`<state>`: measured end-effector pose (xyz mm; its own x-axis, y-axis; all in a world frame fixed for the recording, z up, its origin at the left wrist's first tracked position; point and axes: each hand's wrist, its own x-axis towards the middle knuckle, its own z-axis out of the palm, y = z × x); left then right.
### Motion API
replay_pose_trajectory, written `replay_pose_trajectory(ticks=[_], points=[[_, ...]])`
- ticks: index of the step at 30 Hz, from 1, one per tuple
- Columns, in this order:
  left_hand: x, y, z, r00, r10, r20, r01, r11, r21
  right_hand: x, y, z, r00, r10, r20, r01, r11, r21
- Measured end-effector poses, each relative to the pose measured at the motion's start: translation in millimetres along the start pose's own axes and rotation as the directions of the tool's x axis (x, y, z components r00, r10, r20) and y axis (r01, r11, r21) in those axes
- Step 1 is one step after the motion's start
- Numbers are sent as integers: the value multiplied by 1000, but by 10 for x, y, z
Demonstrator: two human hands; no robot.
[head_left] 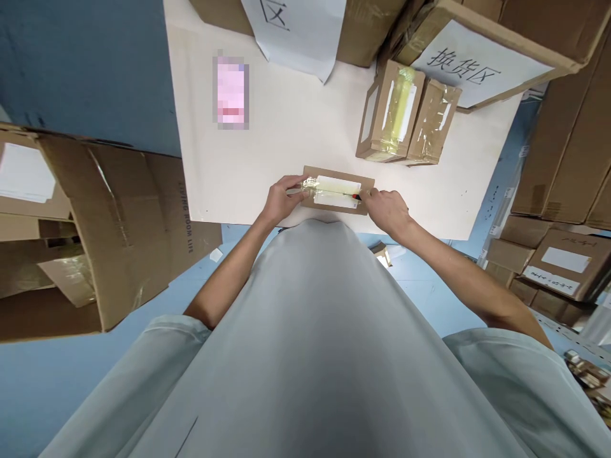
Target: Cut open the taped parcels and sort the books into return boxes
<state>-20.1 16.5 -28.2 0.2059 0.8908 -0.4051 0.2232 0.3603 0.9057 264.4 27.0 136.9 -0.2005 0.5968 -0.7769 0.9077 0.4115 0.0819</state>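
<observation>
A small taped cardboard box [340,202] lies near the front edge of the white table, with a white label and clear yellowish tape along its top. My left hand [281,198] grips its left end, thumb and fingers at the near and far sides. Over the right end, my right hand [387,208] is closed around a small cutter [356,196], of which just a red and black tip shows. The cutter's tip is at the tape seam between the label's two halves; its blade is too small to make out.
Two taped boxes [391,114] stand at the back right of the table [286,127], before a larger box with a handwritten sheet [477,67]. A blurred pink item [231,92] lies at the back left. An open carton [128,229] stands left; stacked boxes [558,261] are on the right.
</observation>
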Motion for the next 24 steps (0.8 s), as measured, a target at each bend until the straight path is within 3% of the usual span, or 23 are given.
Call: replay_pose_trajectory(ticks=[3,6,11,16,24], points=[[15,12,-11,1000,-15,-8,15,1000,-2,-167,177,94,1000,22,-11,-22,1000,7],[43,13,-22,1000,-22,-9,22,1000,0,-198,193,78,998,11,-66,-7,999,50],[50,7,-25,1000,-16,7,16,1000,-21,125,-117,-62,987,-95,-132,110,988,110],[12,7,-1,1000,-9,1,9,1000,-26,438,-457,-153,979,-173,-111,180,982,56],[57,-50,9,999,37,13,-36,999,-22,461,-600,-312,984,-158,-83,155,987,-31]])
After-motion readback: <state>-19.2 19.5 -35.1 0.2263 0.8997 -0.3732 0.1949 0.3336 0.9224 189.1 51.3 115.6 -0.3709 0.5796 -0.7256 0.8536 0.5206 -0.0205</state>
